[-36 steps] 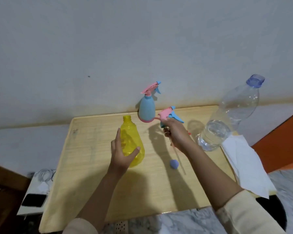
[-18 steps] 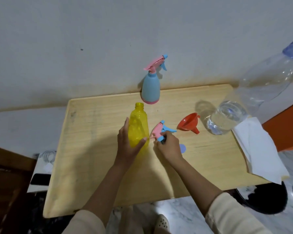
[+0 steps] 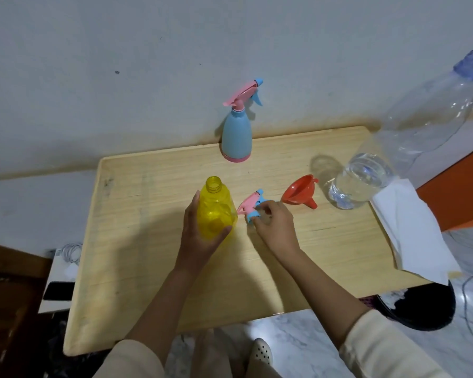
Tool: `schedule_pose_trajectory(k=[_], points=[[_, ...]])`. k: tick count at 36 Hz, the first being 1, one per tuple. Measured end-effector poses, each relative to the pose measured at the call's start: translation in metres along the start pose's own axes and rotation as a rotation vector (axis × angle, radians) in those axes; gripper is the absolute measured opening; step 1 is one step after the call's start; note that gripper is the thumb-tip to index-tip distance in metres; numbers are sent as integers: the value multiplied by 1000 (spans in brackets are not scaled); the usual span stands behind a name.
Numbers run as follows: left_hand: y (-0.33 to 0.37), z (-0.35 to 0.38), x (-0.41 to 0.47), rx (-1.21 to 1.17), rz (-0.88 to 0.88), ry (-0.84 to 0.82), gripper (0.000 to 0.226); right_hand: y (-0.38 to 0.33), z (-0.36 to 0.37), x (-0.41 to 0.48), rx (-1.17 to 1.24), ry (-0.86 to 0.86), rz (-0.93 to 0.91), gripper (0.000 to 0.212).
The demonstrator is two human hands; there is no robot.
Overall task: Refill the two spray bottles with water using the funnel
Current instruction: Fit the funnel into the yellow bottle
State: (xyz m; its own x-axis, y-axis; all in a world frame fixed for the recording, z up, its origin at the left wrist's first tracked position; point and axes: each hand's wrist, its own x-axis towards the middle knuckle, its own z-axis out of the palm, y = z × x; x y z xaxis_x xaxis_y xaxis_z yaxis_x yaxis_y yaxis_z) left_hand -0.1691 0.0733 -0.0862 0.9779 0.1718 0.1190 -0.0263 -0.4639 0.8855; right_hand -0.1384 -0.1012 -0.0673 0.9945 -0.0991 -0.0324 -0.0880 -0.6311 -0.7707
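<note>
My left hand [image 3: 200,236] grips a yellow spray bottle [image 3: 216,208] that stands upright on the wooden table [image 3: 137,255] with its neck uncapped. My right hand [image 3: 275,226] holds the pink and blue spray head [image 3: 250,204] down on the table just right of that bottle. A red funnel [image 3: 298,192] lies on its side to the right of the spray head. A blue spray bottle [image 3: 236,137] with its pink head on stands at the table's far edge. A large clear water bottle [image 3: 388,165], partly filled, stands at the far right.
A white cloth [image 3: 413,230] hangs over the table's right edge. A black round object [image 3: 426,306] sits on the marble floor below it. At the left, a low surface holds a phone [image 3: 59,290] and a coiled cable [image 3: 71,252]. The wall runs close behind the table.
My right hand brought the spray head from near the blue bottle down to the table beside the yellow bottle. The view tilted down, and the funnel came into sight.
</note>
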Motion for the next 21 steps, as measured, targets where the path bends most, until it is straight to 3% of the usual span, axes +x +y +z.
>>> schedule_pose_trajectory(k=[4, 7, 11, 14, 21], points=[[-3, -1, -1, -17, 1, 2, 96, 1, -29, 7, 7, 257, -123, 32], [-3, -1, -2, -3, 24, 7, 93, 3, -50, 21, -77, 387, -121, 51], [-2, 0, -1, -16, 17, 8, 94, 14, -62, 40, -157, 264, 23, 93], [-1, 1, -2, -22, -3, 11, 95, 23, -62, 50, -152, 101, 141, 112], [6, -1, 1, 10, -17, 16, 92, 25, -61, 55, 3, 57, 182, 104]])
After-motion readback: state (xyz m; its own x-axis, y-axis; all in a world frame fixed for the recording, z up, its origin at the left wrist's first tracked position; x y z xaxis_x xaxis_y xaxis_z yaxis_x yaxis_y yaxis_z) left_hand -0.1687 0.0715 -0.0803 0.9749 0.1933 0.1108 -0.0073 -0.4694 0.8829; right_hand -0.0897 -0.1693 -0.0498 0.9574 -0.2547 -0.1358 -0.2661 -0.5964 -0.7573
